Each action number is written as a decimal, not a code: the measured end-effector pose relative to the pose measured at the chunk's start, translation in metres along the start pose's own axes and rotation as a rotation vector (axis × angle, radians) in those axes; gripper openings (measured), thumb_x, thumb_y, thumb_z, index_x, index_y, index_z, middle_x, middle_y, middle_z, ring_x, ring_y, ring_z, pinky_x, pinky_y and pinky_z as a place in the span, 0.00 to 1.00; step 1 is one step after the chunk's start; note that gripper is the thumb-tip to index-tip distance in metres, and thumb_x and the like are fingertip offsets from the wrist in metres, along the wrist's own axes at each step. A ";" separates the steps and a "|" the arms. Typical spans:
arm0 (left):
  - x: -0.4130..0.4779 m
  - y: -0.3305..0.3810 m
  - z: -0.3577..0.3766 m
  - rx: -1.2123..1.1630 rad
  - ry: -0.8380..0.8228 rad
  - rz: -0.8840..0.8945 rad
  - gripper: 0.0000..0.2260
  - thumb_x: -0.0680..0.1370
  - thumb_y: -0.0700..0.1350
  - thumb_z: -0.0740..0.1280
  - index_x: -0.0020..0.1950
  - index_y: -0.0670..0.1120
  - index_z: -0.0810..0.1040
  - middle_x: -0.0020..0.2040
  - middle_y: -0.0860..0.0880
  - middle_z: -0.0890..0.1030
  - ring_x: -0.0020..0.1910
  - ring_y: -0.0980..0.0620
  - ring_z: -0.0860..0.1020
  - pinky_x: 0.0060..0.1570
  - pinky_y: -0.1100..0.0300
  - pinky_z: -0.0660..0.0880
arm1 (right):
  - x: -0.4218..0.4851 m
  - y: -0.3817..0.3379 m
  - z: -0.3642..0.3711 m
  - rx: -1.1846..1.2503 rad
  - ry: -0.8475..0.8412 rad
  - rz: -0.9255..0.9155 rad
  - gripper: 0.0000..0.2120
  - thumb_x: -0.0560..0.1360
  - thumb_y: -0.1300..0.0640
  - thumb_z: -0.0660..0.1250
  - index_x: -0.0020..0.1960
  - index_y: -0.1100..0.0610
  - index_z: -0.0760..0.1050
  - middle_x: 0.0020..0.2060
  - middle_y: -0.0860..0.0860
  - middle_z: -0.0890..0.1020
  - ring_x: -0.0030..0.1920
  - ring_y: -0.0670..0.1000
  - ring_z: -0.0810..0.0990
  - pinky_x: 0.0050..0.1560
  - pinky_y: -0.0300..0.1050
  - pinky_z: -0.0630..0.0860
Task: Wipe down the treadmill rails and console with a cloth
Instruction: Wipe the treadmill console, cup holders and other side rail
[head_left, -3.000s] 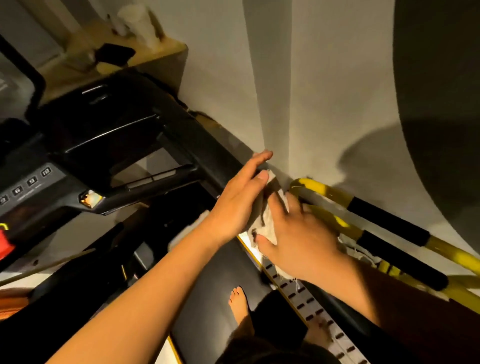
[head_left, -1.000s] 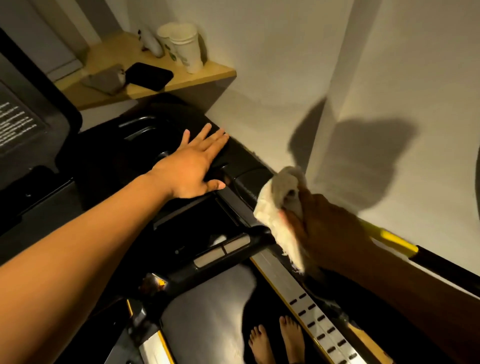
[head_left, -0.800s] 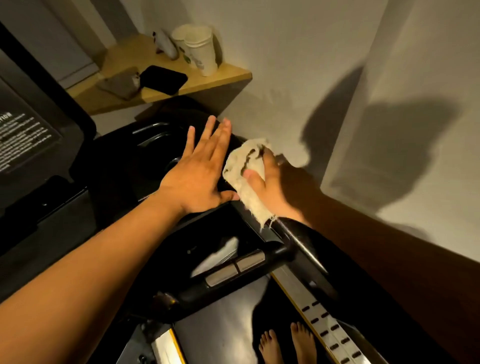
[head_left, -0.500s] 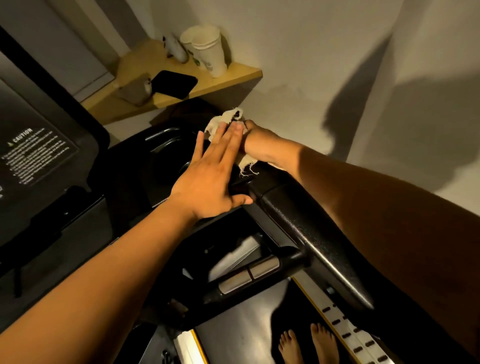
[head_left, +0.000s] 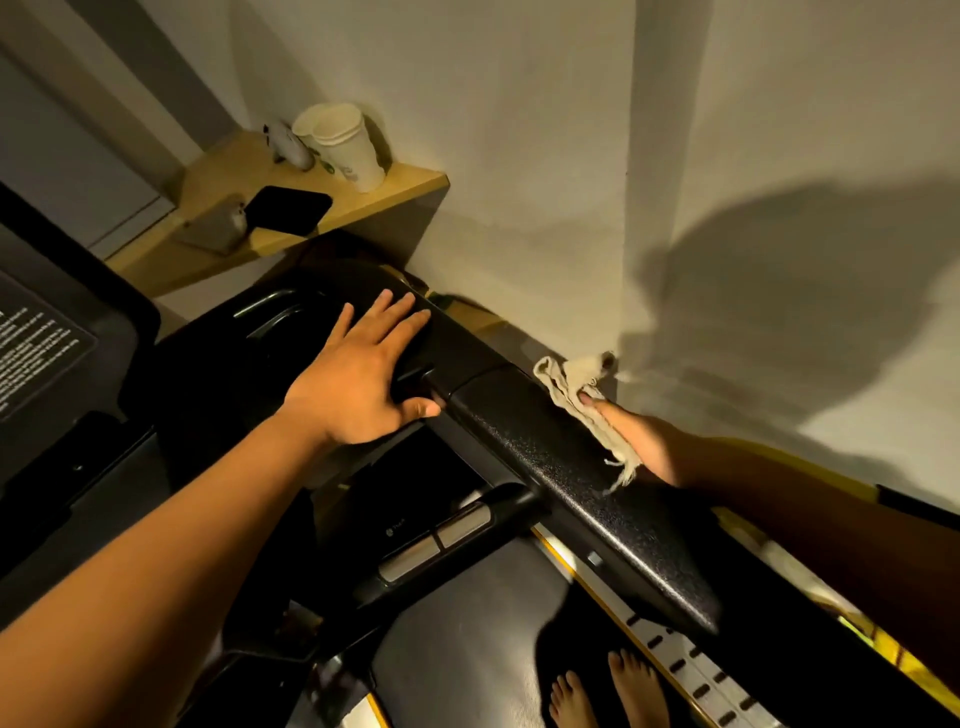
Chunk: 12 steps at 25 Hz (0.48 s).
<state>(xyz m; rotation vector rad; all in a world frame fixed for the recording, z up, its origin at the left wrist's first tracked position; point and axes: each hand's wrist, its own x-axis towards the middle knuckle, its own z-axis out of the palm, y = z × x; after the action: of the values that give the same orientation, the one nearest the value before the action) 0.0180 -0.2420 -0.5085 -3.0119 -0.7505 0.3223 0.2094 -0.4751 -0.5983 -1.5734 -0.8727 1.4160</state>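
Observation:
The black textured right rail (head_left: 582, 483) of the treadmill runs diagonally from the console down to the lower right. My right hand (head_left: 639, 441) grips a crumpled off-white cloth (head_left: 576, 387) and presses it on the rail's outer edge, next to the wall. Flat on the black console (head_left: 270, 332), where the rail joins it, lies my left hand (head_left: 363, 379), fingers spread and holding nothing. A dark screen panel (head_left: 36, 343) with white text sits at the far left.
A wooden corner shelf (head_left: 363, 202) holds stacked paper cups (head_left: 345, 145), a black phone (head_left: 288, 210) and a small grey object (head_left: 218, 228). A crossbar with silver grip pads (head_left: 436, 540) spans below. My bare feet (head_left: 608, 691) stand on the belt. The wall is close on the right.
My right hand has slid the cloth back down the rail, away from the console and my left hand. The left hand has stayed pressed on the console.

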 end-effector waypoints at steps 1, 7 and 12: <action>0.000 0.001 0.000 -0.015 -0.012 -0.002 0.48 0.66 0.74 0.58 0.79 0.51 0.49 0.80 0.50 0.47 0.78 0.50 0.40 0.75 0.47 0.38 | -0.011 -0.002 0.000 0.000 0.002 0.006 0.33 0.75 0.31 0.54 0.74 0.47 0.63 0.73 0.44 0.67 0.73 0.43 0.63 0.68 0.35 0.58; 0.000 0.002 0.001 -0.054 0.041 -0.027 0.52 0.67 0.70 0.67 0.79 0.53 0.39 0.80 0.50 0.42 0.78 0.49 0.37 0.73 0.48 0.35 | -0.029 -0.044 0.021 -0.482 0.164 0.021 0.32 0.78 0.36 0.54 0.77 0.48 0.52 0.64 0.63 0.75 0.63 0.63 0.76 0.65 0.58 0.71; -0.005 0.006 -0.002 0.007 0.135 -0.108 0.60 0.64 0.73 0.66 0.76 0.50 0.30 0.79 0.45 0.35 0.77 0.46 0.33 0.74 0.41 0.35 | 0.022 -0.077 0.056 -0.930 0.377 -0.132 0.39 0.75 0.31 0.41 0.77 0.54 0.51 0.60 0.59 0.76 0.54 0.59 0.79 0.51 0.48 0.76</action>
<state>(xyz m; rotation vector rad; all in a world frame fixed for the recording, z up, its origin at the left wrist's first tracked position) 0.0167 -0.2500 -0.5058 -2.9354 -0.8928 0.1165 0.1586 -0.4161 -0.5392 -2.2903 -1.4666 0.5616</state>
